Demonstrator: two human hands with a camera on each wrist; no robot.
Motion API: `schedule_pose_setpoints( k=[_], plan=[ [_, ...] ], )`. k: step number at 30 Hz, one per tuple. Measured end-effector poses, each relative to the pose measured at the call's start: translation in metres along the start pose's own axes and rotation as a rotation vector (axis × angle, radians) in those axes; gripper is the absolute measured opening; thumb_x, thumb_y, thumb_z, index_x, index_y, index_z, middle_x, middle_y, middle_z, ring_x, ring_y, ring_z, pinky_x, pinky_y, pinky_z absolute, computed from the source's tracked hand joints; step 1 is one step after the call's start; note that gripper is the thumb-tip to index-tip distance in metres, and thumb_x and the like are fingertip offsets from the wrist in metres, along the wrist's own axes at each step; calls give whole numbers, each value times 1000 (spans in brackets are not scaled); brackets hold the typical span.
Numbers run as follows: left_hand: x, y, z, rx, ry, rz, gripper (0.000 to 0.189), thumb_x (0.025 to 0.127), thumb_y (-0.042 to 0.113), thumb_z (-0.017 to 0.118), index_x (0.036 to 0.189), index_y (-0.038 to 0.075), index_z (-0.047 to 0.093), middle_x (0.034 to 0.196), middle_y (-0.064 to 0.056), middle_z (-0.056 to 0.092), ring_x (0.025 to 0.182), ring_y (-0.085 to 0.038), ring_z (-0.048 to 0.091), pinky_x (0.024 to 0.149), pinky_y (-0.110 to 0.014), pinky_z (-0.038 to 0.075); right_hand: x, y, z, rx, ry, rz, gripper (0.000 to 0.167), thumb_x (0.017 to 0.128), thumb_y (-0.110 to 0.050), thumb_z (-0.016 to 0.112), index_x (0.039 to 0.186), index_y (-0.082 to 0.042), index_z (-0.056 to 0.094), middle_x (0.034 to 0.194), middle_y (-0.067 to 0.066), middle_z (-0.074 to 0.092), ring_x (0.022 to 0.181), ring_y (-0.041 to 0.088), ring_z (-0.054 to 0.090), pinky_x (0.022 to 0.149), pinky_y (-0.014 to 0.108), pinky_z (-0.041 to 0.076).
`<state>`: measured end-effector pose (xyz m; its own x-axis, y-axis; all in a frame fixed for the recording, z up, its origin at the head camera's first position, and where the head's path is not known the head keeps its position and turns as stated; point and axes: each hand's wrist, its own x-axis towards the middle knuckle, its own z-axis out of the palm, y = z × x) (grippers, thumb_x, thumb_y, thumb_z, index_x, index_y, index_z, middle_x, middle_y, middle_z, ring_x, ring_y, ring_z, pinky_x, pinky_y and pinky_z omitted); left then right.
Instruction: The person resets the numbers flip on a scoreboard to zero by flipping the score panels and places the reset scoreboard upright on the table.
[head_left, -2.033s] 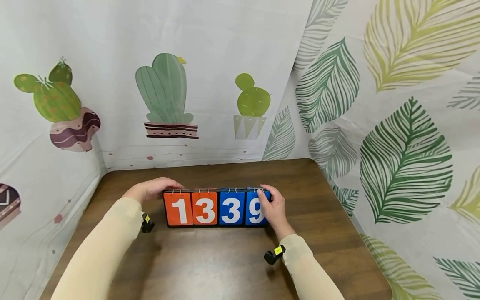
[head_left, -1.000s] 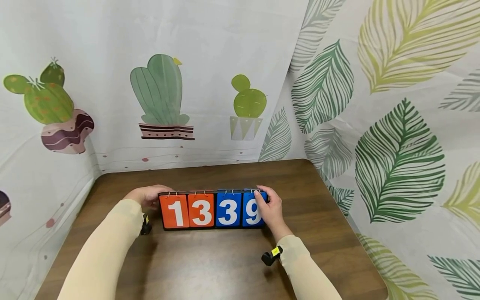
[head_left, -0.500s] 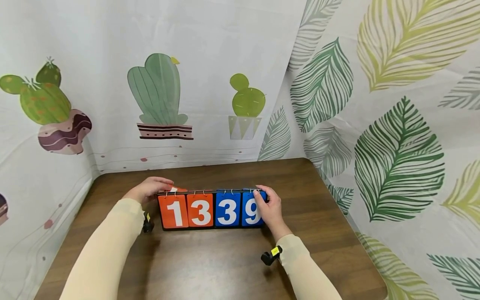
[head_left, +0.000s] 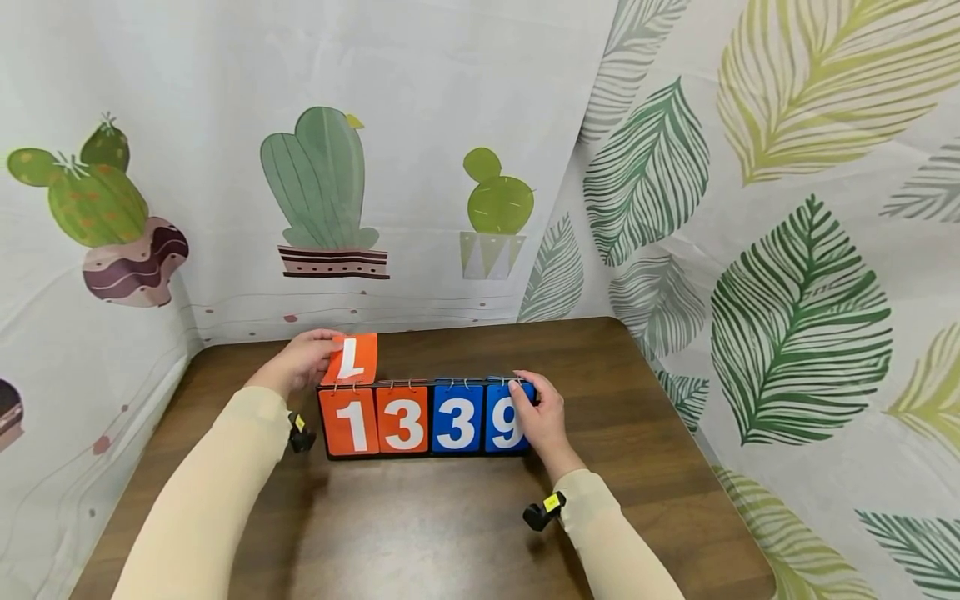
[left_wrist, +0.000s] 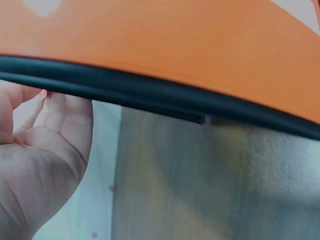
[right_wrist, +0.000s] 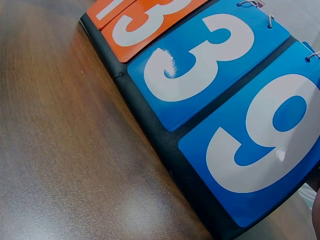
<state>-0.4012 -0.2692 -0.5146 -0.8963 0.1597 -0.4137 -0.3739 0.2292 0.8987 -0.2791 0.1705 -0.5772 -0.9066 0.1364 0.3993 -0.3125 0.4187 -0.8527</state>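
A flip scoreboard stands on the brown table, its black base under two orange cards reading 1 and 3 and two blue cards reading 3 and 9. Above its left end, an orange flip card with an upside-down white 1 is raised on its rings. My left hand pinches that card by its left edge; part of the hand shows below the black base edge in the left wrist view. My right hand grips the scoreboard's upper right corner, thumb in front over the blue 9 card, other fingers hidden behind.
The wooden table has rounded far corners. Behind it hangs a white cloth printed with cacti, and a leaf-printed cloth closes off the right side. Black wrist cameras sit at both sleeves.
My left hand has risen from behind the scoreboard's left end, bringing an orange card up above the top edge. The right hand keeps its grip on the corner.
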Motion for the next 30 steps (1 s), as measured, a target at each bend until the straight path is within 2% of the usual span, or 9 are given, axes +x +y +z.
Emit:
schedule_pose_setpoints(
  k=[6, 12, 17, 20, 23, 26, 30],
  plan=[
    [-11, 19, 3, -97, 7, 60, 35, 108, 23, 51, 140, 16, 42, 98, 8, 68, 86, -11, 72, 77, -35, 63, 0, 1, 0, 1, -1, 3, 30, 101, -32, 67, 126, -17, 71, 128, 4, 71, 118, 27, 67, 102, 54, 54],
    [-23, 37, 4, -130, -15, 96, 41, 109, 21, 49, 146, 13, 35, 96, 9, 69, 83, -12, 72, 74, -36, 62, -1, 0, -1, 0, -9, 19, 28, 101, -35, 66, 125, -22, 71, 129, 4, 70, 119, 27, 66, 103, 54, 53],
    [-31, 48, 3, -112, -32, 126, 30, 109, 22, 51, 138, 22, 43, 97, 8, 71, 81, -13, 72, 74, -36, 62, 0, -1, -1, -1, -16, 24, 28, 101, -36, 66, 125, -23, 71, 130, 3, 70, 120, 27, 66, 104, 53, 53],
    [-32, 50, 2, -95, -37, 152, 31, 108, 24, 53, 138, 25, 44, 95, 10, 73, 80, -12, 73, 74, -35, 62, 0, -1, -1, 9, -14, 13, 28, 101, -35, 66, 125, -22, 71, 129, 4, 71, 119, 28, 66, 104, 53, 53],
    [-38, 55, 3, -75, -72, 163, 29, 109, 25, 52, 136, 18, 47, 91, 10, 74, 79, -11, 74, 73, -34, 62, -1, -2, -1, 19, -12, 6, 27, 101, -33, 67, 125, -21, 71, 128, 5, 71, 118, 28, 66, 103, 54, 53],
    [-42, 58, 3, -34, -114, 170, 23, 109, 27, 51, 127, 13, 53, 91, 9, 76, 81, -11, 74, 74, -35, 62, -1, -2, -1, 18, -6, 0, 27, 101, -32, 67, 124, -20, 72, 128, 5, 71, 117, 28, 67, 102, 54, 54],
    [-51, 60, 2, 16, -155, 188, 21, 109, 30, 51, 114, 14, 63, 92, 6, 78, 82, -14, 76, 76, -36, 62, -1, -2, -1, 15, -9, 5, 26, 101, -31, 67, 125, -21, 71, 128, 5, 71, 117, 27, 67, 102, 53, 54]
  ],
)
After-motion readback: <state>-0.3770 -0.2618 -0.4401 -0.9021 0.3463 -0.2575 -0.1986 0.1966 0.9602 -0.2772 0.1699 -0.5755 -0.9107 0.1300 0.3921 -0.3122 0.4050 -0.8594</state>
